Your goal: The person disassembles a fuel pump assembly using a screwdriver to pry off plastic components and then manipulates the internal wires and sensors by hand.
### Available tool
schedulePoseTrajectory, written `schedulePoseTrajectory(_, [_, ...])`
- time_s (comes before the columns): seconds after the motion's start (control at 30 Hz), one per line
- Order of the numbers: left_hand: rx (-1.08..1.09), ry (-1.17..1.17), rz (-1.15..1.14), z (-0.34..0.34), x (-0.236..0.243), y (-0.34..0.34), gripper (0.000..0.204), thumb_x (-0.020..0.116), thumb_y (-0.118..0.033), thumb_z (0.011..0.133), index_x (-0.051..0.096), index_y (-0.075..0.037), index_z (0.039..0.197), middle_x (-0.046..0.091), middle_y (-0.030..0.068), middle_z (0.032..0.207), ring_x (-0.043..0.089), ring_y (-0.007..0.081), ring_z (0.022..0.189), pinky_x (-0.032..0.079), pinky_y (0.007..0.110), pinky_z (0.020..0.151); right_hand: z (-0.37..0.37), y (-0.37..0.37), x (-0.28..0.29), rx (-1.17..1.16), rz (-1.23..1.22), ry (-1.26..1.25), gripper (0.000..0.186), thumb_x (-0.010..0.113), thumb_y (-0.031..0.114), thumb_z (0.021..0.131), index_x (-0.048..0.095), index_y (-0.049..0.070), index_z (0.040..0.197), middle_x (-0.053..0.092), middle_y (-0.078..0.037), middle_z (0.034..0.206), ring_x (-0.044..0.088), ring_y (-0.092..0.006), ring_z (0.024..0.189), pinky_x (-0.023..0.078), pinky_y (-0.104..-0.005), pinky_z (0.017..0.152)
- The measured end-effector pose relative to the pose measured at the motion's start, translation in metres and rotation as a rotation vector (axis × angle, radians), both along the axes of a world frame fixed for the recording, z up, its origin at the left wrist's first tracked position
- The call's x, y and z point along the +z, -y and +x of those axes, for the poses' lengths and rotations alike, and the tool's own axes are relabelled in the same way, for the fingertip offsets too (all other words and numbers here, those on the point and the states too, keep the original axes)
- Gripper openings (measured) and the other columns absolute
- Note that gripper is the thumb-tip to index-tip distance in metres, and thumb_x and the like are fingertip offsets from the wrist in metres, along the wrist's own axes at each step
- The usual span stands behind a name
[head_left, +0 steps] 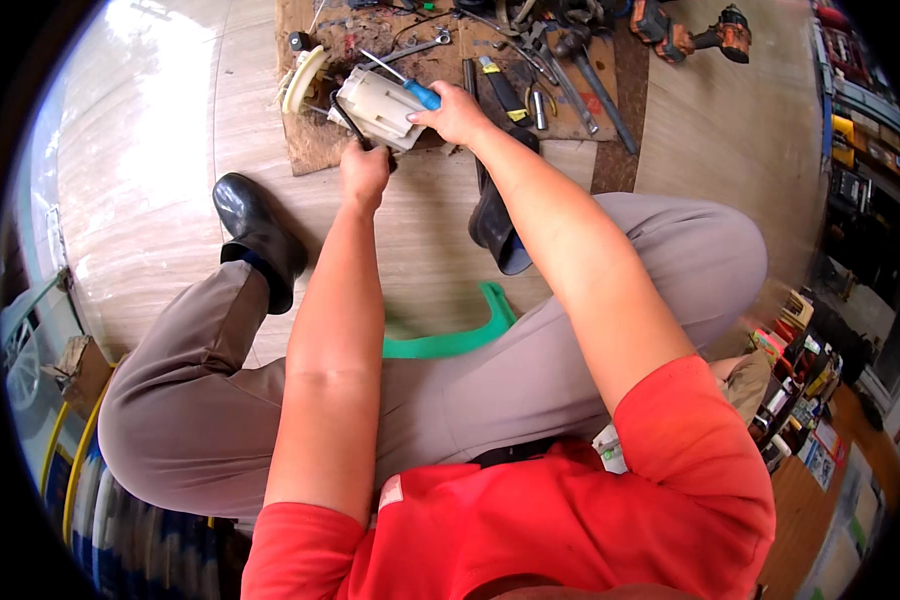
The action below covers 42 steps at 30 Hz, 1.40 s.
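A cream plastic housing (378,110), which looks like a fuel pump module, lies tilted on the stained cardboard (315,150). Its round, yellowed flange (307,80) is at the left end. My right hand (457,115) is closed around the blue handle of a screwdriver (422,94), whose metal shaft points up and left across the housing. The thumb of that hand rests at the housing's right edge. My left hand (366,172) is closed at the housing's near side on a slim black piece (348,118); its kind is unclear, and the fingers are partly hidden.
Right of the housing lie a utility knife (503,88), a socket (539,110), a hammer (602,95) and pliers (568,85). A combination wrench (410,50) lies beyond. An orange-black cordless drill (720,36) sits far right. Beneath me is a green plastic stool (450,343); cluttered shelves (860,150) stand right.
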State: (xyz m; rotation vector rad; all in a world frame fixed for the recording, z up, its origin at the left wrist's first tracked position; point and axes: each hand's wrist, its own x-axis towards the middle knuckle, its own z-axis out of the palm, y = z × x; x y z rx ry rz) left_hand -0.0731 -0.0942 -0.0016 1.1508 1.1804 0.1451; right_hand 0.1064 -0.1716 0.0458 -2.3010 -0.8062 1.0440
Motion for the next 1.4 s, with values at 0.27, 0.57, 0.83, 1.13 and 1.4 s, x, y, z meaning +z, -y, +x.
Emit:
schedulePoseTrajectory(0.27, [0.033,0.45,-0.854,-0.026,0.025,-0.029,0.03,0.055,-0.004,0.089,0.056,0.004,0.118,0.065,0.0208,0.112,0.065,0.0401,0.103,0.053,0.053,0.097,-0.004,0.01,-0.007,-0.063,0.024,0.051,0.071,0.088,0.042,0.067,0.06,0.001,0.117,0.069,-0.023,0.106,0.067,-0.0376,0.101,0.052,-0.0436,0.087])
schedulePoseTrajectory(0.57, [0.271,0.81,-0.995,-0.04,0.017,-0.017,0.025,0.059,-0.005,0.088,0.062,-0.002,0.113,0.069,0.0188,0.108,0.065,0.041,0.108,0.054,0.053,0.094,-0.014,0.008,0.002,-0.087,-0.009,0.028,0.067,0.089,0.037,0.066,0.061,0.001,0.116,0.069,-0.023,0.102,0.067,-0.0376,0.098,0.053,-0.0431,0.086])
schedulePoseTrajectory(0.83, [0.284,0.973,-1.024,-0.035,0.015,-0.017,0.029,0.06,-0.005,0.087,0.061,-0.004,0.116,0.07,0.0181,0.107,0.064,0.0415,0.109,0.055,0.051,0.091,-0.023,0.009,0.003,-0.078,0.0,0.109,0.061,0.089,0.036,0.068,0.06,0.001,0.11,0.069,-0.023,0.101,0.066,-0.0398,0.097,0.052,-0.045,0.083])
schedulePoseTrajectory(1.13, [0.295,0.854,-1.011,-0.034,0.025,-0.009,0.023,0.062,-0.016,0.089,0.064,-0.008,0.111,0.07,0.0146,0.106,0.062,0.0428,0.109,0.047,0.057,0.099,-0.029,0.01,0.006,-0.081,-0.004,0.104,0.061,0.087,0.036,0.07,0.06,0.0,0.111,0.068,-0.024,0.103,0.066,-0.0409,0.099,0.052,-0.0471,0.085])
schedulePoseTrajectory(1.4, [0.418,0.331,-0.585,-0.026,0.011,-0.029,0.027,0.06,-0.021,0.096,0.059,0.001,0.111,0.068,0.0153,0.1,0.07,0.0297,0.082,0.059,0.042,0.065,-0.046,0.019,-0.005,-0.062,0.015,0.165,0.058,0.083,0.039,0.072,0.062,0.0,0.109,0.068,-0.025,0.101,0.065,-0.0416,0.098,0.051,-0.0483,0.086])
